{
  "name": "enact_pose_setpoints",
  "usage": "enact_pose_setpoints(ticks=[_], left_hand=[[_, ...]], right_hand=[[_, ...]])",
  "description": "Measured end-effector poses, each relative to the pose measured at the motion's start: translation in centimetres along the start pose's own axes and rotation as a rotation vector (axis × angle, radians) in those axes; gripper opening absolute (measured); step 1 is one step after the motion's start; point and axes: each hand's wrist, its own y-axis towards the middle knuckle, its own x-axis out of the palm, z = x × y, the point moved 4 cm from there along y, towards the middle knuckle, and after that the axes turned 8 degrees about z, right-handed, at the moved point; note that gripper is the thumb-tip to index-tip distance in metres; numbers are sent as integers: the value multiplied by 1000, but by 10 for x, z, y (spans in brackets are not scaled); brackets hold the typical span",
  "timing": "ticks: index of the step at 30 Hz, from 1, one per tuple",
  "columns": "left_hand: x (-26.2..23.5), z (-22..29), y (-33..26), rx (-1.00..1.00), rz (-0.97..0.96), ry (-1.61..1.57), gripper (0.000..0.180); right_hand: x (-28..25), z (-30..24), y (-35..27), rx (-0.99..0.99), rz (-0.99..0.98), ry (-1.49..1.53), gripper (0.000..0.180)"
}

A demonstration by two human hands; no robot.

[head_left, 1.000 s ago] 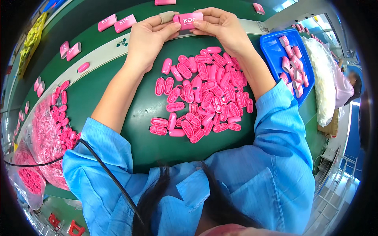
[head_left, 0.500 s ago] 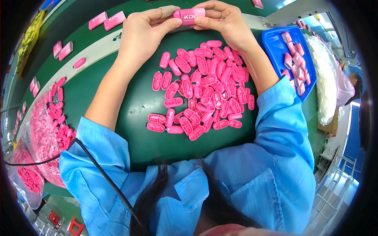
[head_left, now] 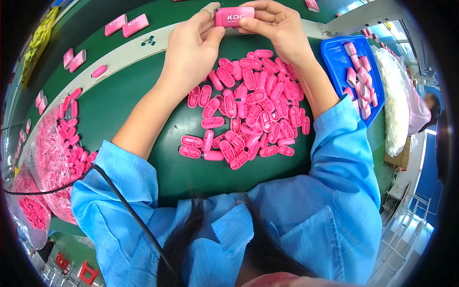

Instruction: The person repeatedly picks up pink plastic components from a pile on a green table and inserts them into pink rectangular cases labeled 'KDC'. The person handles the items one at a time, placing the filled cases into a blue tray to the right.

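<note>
Up at the far edge of the table, a flat pink casing (head_left: 234, 17) with white print is held between both hands. My right hand (head_left: 282, 31) pinches its right part, thumb on the front face. My left hand (head_left: 193, 48) is closed at the left end, thumb below it and a wrapped fingertip above. Any cap inside that end is hidden or flush. Below the hands spreads a loose heap of bright pink oval caps (head_left: 256, 107), some showing their hollow side.
A blue tray (head_left: 330, 52) at the right contains several pink casings. Clear bags of pink parts (head_left: 52, 148) lie at the left. More casings (head_left: 136, 25) stand on the green belt beyond a pale rail (head_left: 129, 50). A black cable (head_left: 124, 205) crosses my left sleeve.
The bright pink cap that stuck out of the casing's left end no longer protrudes. My left hand has moved right and turned more upright; the casing has shifted slightly right and up.
</note>
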Motion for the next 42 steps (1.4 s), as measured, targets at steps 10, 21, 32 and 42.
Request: enact_pose_setpoints(ticks=[10, 21, 32, 42], left_hand=[[-2, -9, 10, -170, -113, -177, 54], [-50, 0, 40, 34, 56, 198, 27], [-16, 30, -23, 209, -287, 855, 22], [-6, 23, -11, 716, -410, 825, 20]], right_hand=[[18, -5, -9, -152, 80, -84, 26], [-17, 42, 90, 69, 128, -345, 38], [-110, -52, -36, 16, 273, -1095, 27], [-272, -53, -69, 154, 374, -1802, 41]])
